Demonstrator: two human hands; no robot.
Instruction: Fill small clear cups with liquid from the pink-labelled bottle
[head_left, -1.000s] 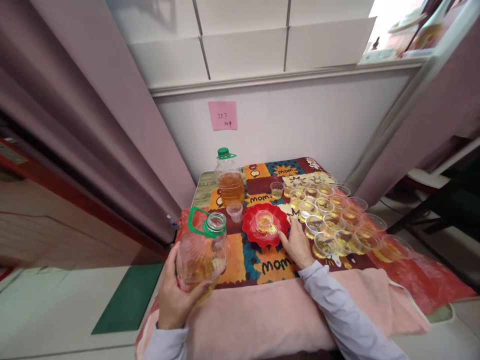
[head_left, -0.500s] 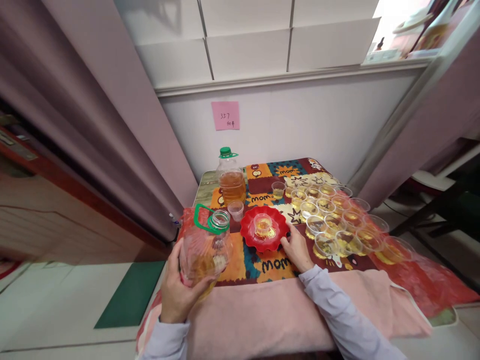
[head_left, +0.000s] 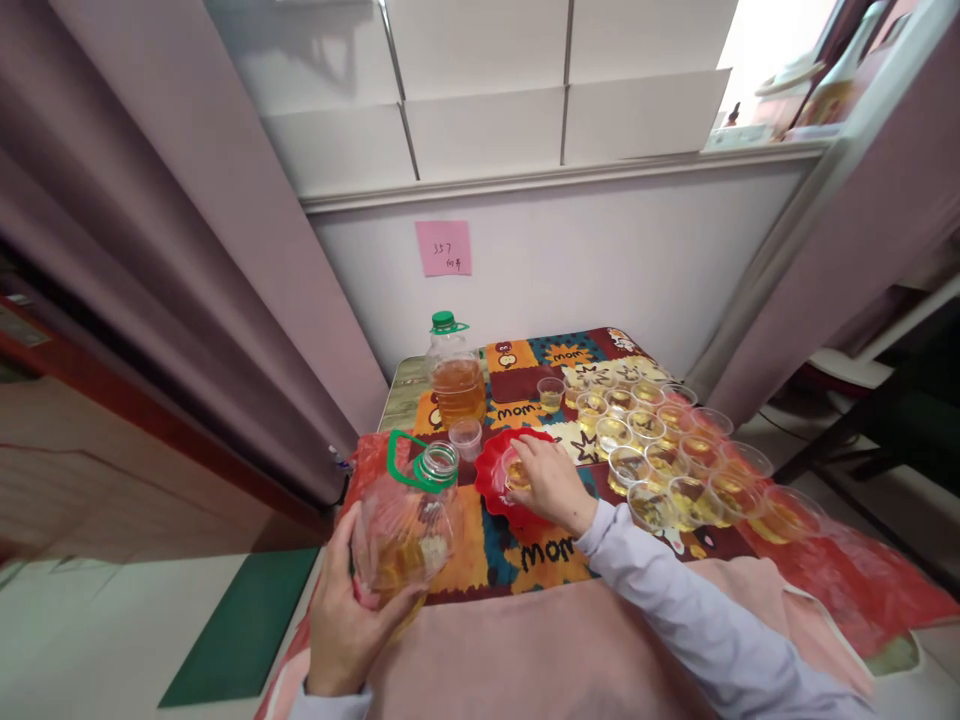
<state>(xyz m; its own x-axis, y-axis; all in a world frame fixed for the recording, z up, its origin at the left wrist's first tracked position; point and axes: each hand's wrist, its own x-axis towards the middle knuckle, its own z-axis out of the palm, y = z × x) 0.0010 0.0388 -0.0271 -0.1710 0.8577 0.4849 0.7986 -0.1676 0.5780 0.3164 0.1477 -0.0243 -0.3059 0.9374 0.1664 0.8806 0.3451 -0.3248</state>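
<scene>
My left hand (head_left: 341, 612) is wrapped round a clear plastic jug (head_left: 409, 515) with a green handle, uncapped neck and some yellow liquid low inside. My right hand (head_left: 555, 483) reaches into a red scalloped dish (head_left: 491, 497). Its fingers close on a small clear plastic cup (head_left: 515, 474) with yellow liquid, standing in the dish; the hand covers much of both. Just behind the jug is another clear cup (head_left: 466, 438), with no liquid that I can see. Several cups of yellow liquid (head_left: 646, 425) stand in rows to the right.
At the back left stands a capped jug (head_left: 458, 388) of amber liquid. One filled cup (head_left: 550, 395) sits apart from the rows. A patterned mat (head_left: 529, 552) covers the table, with a pink cloth (head_left: 510, 650) along the front and red plastic sheeting (head_left: 855, 575) at the right.
My right hand has moved from the dish's right rim inward and left to the cup inside it. My left hand still holds the jug. The view has shifted slightly.
</scene>
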